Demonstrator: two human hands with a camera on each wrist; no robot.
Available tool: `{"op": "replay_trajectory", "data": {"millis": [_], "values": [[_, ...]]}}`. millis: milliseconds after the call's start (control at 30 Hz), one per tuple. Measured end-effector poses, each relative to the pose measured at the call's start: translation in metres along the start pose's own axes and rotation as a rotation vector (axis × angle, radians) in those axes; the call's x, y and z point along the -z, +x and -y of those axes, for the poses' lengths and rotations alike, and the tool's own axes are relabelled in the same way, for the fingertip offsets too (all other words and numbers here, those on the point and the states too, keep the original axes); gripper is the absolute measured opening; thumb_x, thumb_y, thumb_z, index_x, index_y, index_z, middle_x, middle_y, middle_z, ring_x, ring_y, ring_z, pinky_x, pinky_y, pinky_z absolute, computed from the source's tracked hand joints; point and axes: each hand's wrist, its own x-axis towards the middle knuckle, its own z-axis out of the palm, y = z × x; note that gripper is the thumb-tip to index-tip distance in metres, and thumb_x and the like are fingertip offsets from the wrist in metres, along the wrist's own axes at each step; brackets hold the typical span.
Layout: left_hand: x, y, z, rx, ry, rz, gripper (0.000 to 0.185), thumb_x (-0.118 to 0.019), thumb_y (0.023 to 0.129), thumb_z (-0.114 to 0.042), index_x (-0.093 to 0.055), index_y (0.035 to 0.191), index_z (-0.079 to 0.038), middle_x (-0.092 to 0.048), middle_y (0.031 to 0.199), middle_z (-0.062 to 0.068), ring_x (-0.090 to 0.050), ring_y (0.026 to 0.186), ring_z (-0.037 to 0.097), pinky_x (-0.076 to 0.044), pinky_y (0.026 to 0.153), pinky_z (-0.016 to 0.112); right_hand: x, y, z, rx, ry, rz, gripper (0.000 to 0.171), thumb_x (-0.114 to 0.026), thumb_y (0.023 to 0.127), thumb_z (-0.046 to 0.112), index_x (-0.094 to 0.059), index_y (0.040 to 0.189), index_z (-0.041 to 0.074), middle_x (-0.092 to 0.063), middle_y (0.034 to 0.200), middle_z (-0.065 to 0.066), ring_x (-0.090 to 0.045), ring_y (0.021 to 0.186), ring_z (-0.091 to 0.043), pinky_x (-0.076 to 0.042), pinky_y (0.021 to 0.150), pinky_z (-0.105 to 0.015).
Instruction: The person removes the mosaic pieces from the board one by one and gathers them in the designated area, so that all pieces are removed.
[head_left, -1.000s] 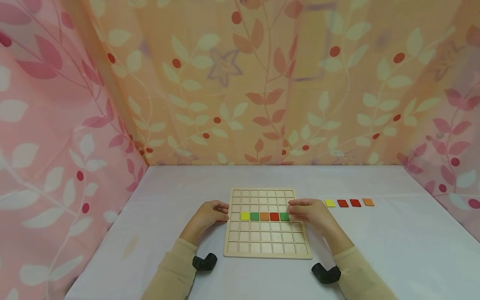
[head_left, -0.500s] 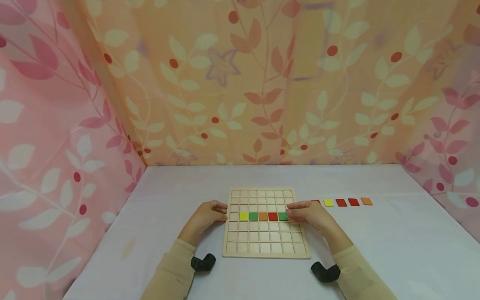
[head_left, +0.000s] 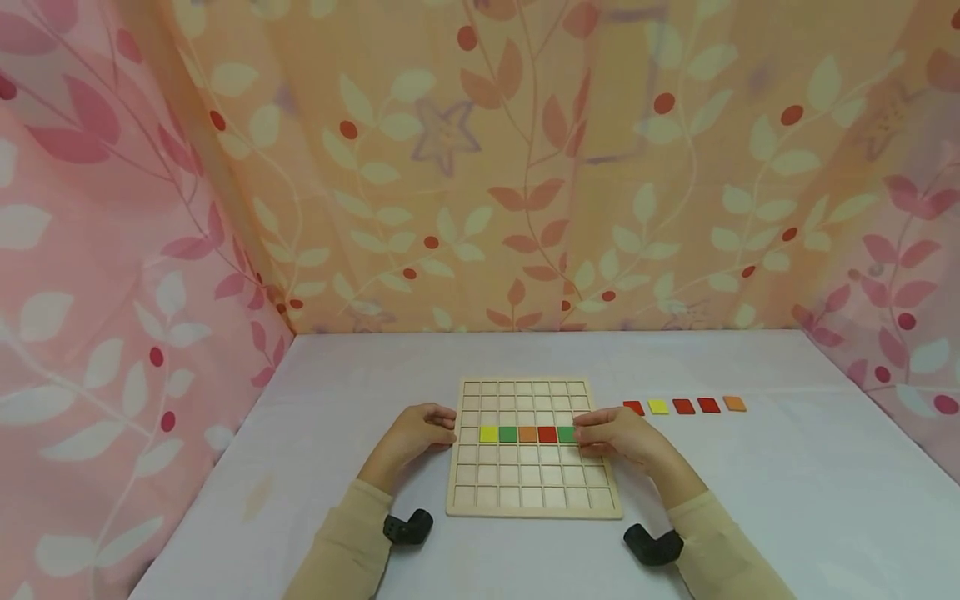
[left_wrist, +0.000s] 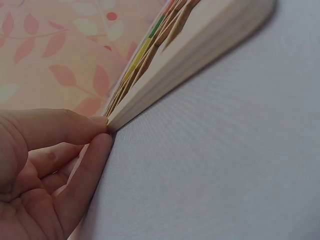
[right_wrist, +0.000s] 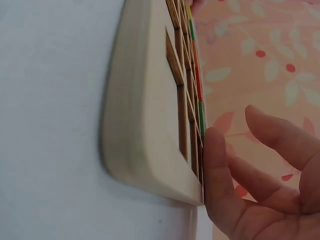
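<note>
A wooden grid board [head_left: 532,511] lies flat on the table. Across its fourth row from the back runs a line of coloured tiles: yellow [head_left: 488,434], green, orange [head_left: 528,434], red [head_left: 547,434] and green [head_left: 567,434]. At the board's left edge my left hand [head_left: 416,427] touches the wood with thumb and fingertips; the left wrist view shows them close together against the rim. My right hand [head_left: 626,433] reaches in over the right edge, fingertips beside the last green tile. In the right wrist view, its thumb [right_wrist: 216,155] overlaps the board's side and the fingers stand apart.
Right of the board and behind my right hand, loose tiles lie in a row: red [head_left: 633,407], yellow [head_left: 658,407], two more red and orange [head_left: 735,403]. A white cloth covers the table [head_left: 360,367]. Floral curtains [head_left: 525,167] surround its back and sides.
My right hand has shifted slightly, uncovering a red tile at the left end of the loose row. The left hand stays at the board's edge, and the tiles on the board are unchanged.
</note>
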Motion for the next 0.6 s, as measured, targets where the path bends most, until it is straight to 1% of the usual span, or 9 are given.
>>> {"op": "replay_trajectory", "data": {"millis": [200,367,500,600], "values": [[0.0021,0.0000,0.0021,-0.005,0.031,0.000,0.035,-0.069,0.075,0.005,-0.062,0.109,0.002,-0.062,0.096,0.012,-0.059,0.078,0.014,-0.055,0.070,0.029,-0.0002,-0.0001,0.0013,-0.004,-0.082,0.027,0.041,-0.066,0.084,0.016,-0.058,0.121,-0.001,-0.065,0.108,-0.010,-0.063,0.087,-0.016,-0.051,0.087,-0.032],[0.0033,0.0003,0.0033,0.004,0.024,-0.011,0.034,-0.068,0.075,0.006,-0.062,0.109,0.002,-0.062,0.095,0.012,-0.059,0.079,0.014,-0.055,0.071,0.028,0.0010,0.0001,0.0023,0.029,-0.083,0.081,0.044,-0.064,0.086,0.016,-0.055,0.123,-0.005,-0.064,0.110,-0.012,-0.063,0.089,-0.016,-0.050,0.090,-0.033],[0.0023,-0.0003,0.0020,0.009,0.006,-0.003,0.035,-0.068,0.074,0.007,-0.062,0.109,0.003,-0.062,0.094,0.012,-0.060,0.077,0.014,-0.055,0.070,0.028,0.0011,0.0008,0.0021,0.010,-0.081,0.067,0.042,-0.065,0.086,0.016,-0.056,0.122,-0.005,-0.064,0.110,-0.013,-0.063,0.087,-0.015,-0.051,0.087,-0.031],[0.0019,-0.0005,0.0007,0.008,-0.010,0.003,0.036,-0.068,0.073,0.008,-0.062,0.109,0.004,-0.062,0.094,0.013,-0.060,0.075,0.014,-0.055,0.069,0.028,-0.0003,0.0030,0.0032,-0.022,-0.076,0.020,0.037,-0.066,0.085,0.013,-0.060,0.117,-0.004,-0.065,0.105,-0.012,-0.063,0.083,-0.015,-0.054,0.081,-0.029]]}}
